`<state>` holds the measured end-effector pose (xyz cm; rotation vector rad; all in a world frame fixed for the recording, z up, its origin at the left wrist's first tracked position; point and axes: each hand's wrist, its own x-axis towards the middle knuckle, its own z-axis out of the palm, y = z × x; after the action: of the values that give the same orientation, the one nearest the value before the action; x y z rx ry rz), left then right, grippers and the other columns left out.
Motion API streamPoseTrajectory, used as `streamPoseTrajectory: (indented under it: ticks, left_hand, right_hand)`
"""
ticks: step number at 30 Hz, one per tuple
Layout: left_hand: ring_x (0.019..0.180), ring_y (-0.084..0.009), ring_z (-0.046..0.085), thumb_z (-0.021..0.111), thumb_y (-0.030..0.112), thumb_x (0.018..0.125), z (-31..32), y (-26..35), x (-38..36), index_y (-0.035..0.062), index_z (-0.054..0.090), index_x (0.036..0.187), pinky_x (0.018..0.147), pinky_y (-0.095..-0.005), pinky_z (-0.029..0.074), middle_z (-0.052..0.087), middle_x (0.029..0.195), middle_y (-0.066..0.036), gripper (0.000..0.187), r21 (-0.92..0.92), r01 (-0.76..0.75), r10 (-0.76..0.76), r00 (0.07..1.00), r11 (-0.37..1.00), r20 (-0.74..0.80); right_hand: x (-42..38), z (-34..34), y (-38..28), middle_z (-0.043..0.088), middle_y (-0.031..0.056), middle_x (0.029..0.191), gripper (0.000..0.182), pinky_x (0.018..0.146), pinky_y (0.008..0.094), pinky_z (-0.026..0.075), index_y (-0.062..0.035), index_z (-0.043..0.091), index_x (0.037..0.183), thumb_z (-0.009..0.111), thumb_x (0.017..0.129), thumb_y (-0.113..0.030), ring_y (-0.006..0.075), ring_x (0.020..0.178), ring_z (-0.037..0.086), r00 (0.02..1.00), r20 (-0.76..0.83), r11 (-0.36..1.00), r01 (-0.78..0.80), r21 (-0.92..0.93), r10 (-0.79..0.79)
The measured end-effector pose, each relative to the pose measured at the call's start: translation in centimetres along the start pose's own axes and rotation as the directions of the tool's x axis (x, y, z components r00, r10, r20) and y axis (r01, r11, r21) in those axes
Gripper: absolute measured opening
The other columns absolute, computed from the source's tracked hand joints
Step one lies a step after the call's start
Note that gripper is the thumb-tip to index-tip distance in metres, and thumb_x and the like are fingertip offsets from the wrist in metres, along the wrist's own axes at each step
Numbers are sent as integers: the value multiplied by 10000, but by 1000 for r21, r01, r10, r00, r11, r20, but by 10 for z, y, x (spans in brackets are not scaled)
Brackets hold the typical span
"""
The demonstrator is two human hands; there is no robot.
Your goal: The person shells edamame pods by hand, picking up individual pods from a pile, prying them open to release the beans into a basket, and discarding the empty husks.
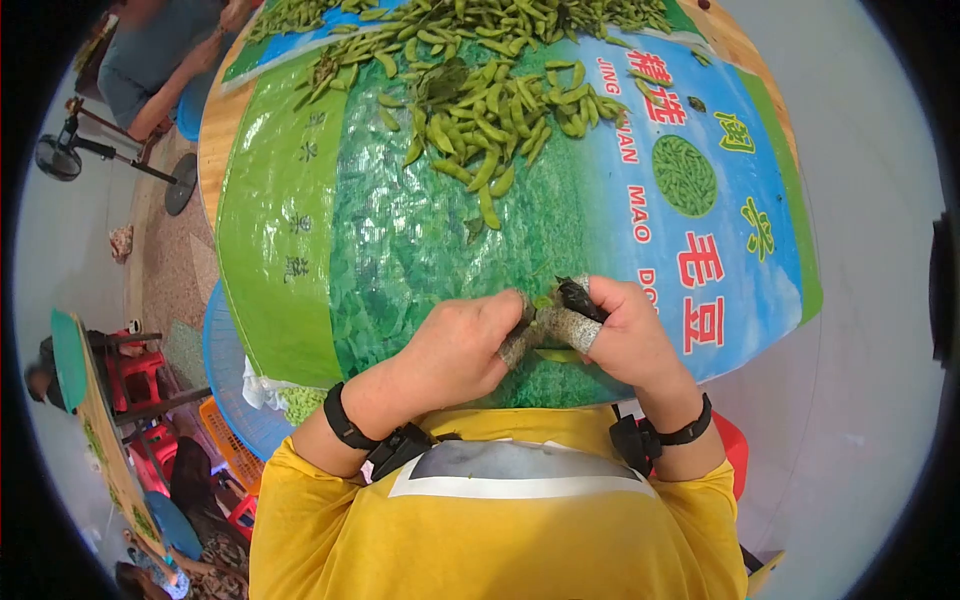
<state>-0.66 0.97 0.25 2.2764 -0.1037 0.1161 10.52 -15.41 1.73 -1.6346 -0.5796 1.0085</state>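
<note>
My left hand point(460, 340) and my right hand point(635, 330) meet close over the printed plastic sheet point(400, 260), near its front edge. Grey speckled wraps cover some of the fingers, and a dark covering point(578, 298) sits at the right thumb. Both hands are closed, pinching a green soybean pod point(543, 300) that shows only in part between the fingertips. Just below the fingers, another green pod point(560, 355) peeks out. Ahead of the hands lies a loose pile of soybean pods point(485, 115), with a withered leaf point(474, 230) at its near end.
More pods point(520, 20) spread along the far side of the wooden table point(212, 150). To the left stand a blue basket point(225, 350), an orange crate point(230, 445) and a fan point(60, 158). Another person point(165, 60) sits at the far left. A red stool point(735, 450) shows beside my right elbow.
</note>
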Motion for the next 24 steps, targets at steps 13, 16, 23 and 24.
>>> streamPoseTrajectory:
  ticks: [13,16,23,24]
  left_hand:
    - [559,-303,556,607,63,690,1,7,2,24,505,861,498,-352,434,527,648,-121,203,36,26,-19,986,999,-164]
    - [563,-311,558,608,56,678,3,8,3,24,493,852,488,-363,432,529,645,-123,212,101,20,3,975,995,-222]
    - [600,-338,567,614,51,686,0,6,1,23,477,858,510,-378,445,544,667,-145,222,184,0,19,995,983,-102]
    - [610,-342,567,609,46,694,-1,5,0,21,479,866,522,-374,450,552,679,-149,217,145,11,-2,998,989,-63]
  right_hand:
    - [9,13,5,451,-23,588,155,412,228,303,-52,531,843,563,869,-201,56,482,393,974,145,792,-228,566,176]
    - [10,12,4,463,-22,594,142,427,227,322,-40,545,832,566,864,-177,62,509,426,988,75,898,-157,410,138]
    - [10,2,-2,572,45,650,197,544,298,435,18,572,812,612,803,-174,106,599,519,993,-73,976,79,-205,-96]
    - [10,1,-3,584,57,661,217,562,314,444,26,568,806,620,792,-184,118,605,528,989,-45,933,117,-340,-141]
